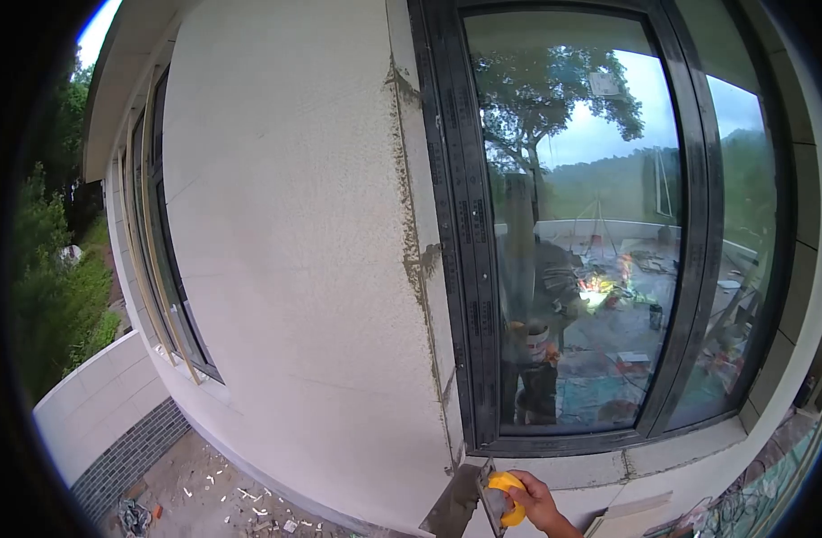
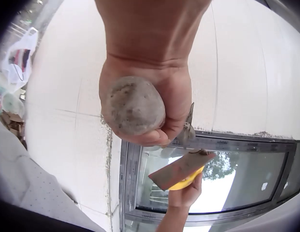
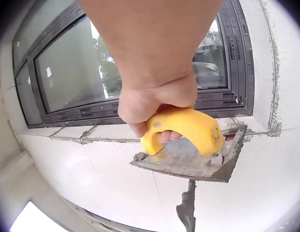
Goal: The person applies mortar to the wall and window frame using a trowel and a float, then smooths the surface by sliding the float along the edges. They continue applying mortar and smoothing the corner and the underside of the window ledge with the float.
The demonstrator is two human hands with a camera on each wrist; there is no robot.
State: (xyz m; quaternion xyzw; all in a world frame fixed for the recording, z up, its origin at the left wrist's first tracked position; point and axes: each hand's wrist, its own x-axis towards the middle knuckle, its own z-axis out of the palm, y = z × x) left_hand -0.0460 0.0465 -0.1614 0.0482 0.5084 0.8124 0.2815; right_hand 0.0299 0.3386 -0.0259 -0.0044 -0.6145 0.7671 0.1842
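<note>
- R hand [image 3: 157,99]: fingers wrapped on yellow handle of trowel [image 3: 186,126], grip closed.
- Trowel loc: just below window [image 1: 465,224], nr its lower L corner (head view).
- Orient.: R wrist view, long axis slants approx. along window's lower frame, broad end R, narrow end L; gray mortar [image 3: 232,166] on broad end.
- L hand [image 2: 176,92]: curled round tool w/ rounded gray end [image 2: 135,106]; pointed part juts past fingers twd window.
- Containers: white plastic bag [image 2: 19,65], dark + red stuff inside, well apart from window; bucket [image 1: 536,341] reflected in window glass, contents unclear.
</note>
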